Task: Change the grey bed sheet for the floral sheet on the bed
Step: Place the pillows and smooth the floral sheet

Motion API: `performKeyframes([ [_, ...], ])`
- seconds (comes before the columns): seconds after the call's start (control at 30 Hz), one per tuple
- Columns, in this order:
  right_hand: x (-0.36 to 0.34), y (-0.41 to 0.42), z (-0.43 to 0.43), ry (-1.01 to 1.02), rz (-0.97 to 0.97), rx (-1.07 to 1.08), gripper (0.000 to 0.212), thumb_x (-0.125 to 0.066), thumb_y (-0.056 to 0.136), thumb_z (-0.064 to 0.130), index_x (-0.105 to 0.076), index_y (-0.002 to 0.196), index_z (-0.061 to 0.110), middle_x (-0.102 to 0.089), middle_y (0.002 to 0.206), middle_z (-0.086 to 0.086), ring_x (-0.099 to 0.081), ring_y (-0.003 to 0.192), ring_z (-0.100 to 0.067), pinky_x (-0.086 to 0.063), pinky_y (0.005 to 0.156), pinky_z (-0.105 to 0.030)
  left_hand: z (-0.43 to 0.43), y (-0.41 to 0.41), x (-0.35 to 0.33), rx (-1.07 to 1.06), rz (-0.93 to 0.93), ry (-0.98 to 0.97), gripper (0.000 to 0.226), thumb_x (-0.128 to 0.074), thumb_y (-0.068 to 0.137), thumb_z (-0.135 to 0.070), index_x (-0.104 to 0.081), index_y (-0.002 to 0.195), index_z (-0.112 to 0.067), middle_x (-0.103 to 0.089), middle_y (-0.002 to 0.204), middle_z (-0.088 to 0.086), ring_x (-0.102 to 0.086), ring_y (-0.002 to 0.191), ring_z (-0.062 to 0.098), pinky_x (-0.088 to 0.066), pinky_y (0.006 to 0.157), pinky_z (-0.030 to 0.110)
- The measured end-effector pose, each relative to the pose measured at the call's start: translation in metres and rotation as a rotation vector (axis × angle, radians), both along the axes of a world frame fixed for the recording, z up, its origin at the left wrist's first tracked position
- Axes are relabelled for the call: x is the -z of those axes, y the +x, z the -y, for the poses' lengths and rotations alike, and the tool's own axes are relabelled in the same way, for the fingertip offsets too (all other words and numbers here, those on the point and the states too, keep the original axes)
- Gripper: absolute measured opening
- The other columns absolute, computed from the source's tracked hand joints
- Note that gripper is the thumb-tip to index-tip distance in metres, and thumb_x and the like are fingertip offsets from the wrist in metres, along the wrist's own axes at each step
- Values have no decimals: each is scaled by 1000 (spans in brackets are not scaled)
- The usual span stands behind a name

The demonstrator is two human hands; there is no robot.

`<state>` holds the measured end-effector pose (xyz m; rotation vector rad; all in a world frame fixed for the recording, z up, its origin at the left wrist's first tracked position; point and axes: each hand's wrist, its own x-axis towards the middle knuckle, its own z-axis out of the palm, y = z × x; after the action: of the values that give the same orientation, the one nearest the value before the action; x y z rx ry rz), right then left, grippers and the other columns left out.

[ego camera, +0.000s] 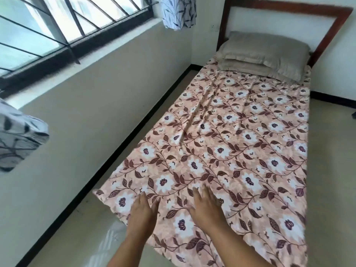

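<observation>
My left hand (143, 207) lies flat on the near end of the sheet (240, 141). Its fingers are straight and a little apart. My right hand (205, 203) lies flat just beside it, on the right, and its fingers are straight too. Both hands only touch the cloth and grip nothing. There is one sheet, pink with white flowers. It is spread over the bed (289, 7), with long wrinkles down the middle. Two pillows (264, 51) lie stacked at the far end. On the left are one window (57, 26) and two curtains (179, 12).
</observation>
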<state>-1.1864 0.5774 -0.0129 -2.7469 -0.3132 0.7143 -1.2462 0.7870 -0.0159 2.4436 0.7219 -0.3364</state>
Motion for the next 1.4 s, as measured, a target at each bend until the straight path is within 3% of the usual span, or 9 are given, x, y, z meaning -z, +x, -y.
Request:
performKeyframes([
  [0.3,29,40,-73,4,-30,129,75,-40,104,55,-10,163,19,3,170,-14,-2,157,-30,-15,125,-45,-84,38,12,92,-73,3,74,-39,103,-52,-21,157,-5,-27,163,14,-24,150,30,-22,122,42],
  [0.47,70,72,-107,35,-94,248,72,-46,103,51,-18,160,17,-4,170,-15,-9,156,-31,-22,123,-46,-127,96,41,125,-154,28,72,-42,102,-51,-24,155,-6,-33,159,15,-33,145,31,-31,118,43],
  [0.6,104,94,-138,23,-153,245,77,-47,103,49,-10,162,15,-2,169,-17,-5,157,-33,-18,125,-45,-166,148,74,187,-235,65,76,-45,100,-54,-27,154,-4,-36,158,17,-33,146,32,-30,119,44],
  [0.73,126,122,-157,-11,-147,223,79,-47,104,49,-7,162,15,2,169,-17,-1,157,-34,-11,126,-44,-192,196,102,171,-212,32,54,-53,100,-43,-46,135,-2,-56,136,19,-53,124,37,-45,97,43],
  [0.8,138,134,-169,-29,-147,214,80,-50,103,47,-5,163,18,4,170,-16,1,157,-33,-9,126,-45,-205,218,113,131,-234,31,46,-52,102,-38,-49,128,0,-60,127,22,-58,114,39,-44,85,40],
  [1.0,166,160,-195,-107,-237,260,91,-60,98,46,1,162,26,10,170,-7,5,156,-38,-12,126,-53,-240,278,168,56,-190,8,36,-44,104,-28,-56,117,3,-63,114,29,-59,105,45,-41,80,41],
  [1.13,177,161,-216,-115,-326,310,100,-66,96,35,11,160,33,24,166,-3,16,153,-40,-30,120,-56,-246,316,196,-24,-172,-97,35,-47,103,-35,-62,110,-4,-68,105,22,-62,101,41,-44,80,40],
  [1.27,182,159,-239,-202,-333,381,103,-65,97,28,19,157,33,31,162,-5,19,151,-42,-22,123,-53,-262,330,203,-127,-141,-196,24,-58,100,-33,-60,92,-10,-64,84,11,-61,87,35,-51,80,39],
  [1.4,178,161,-262,-220,-314,417,108,-47,89,-13,23,152,39,35,159,1,21,151,-41,-32,120,-52,-293,316,201,-143,-144,-201,20,-56,102,-26,-58,89,-10,-61,73,7,-56,71,30,-42,66,34],
])
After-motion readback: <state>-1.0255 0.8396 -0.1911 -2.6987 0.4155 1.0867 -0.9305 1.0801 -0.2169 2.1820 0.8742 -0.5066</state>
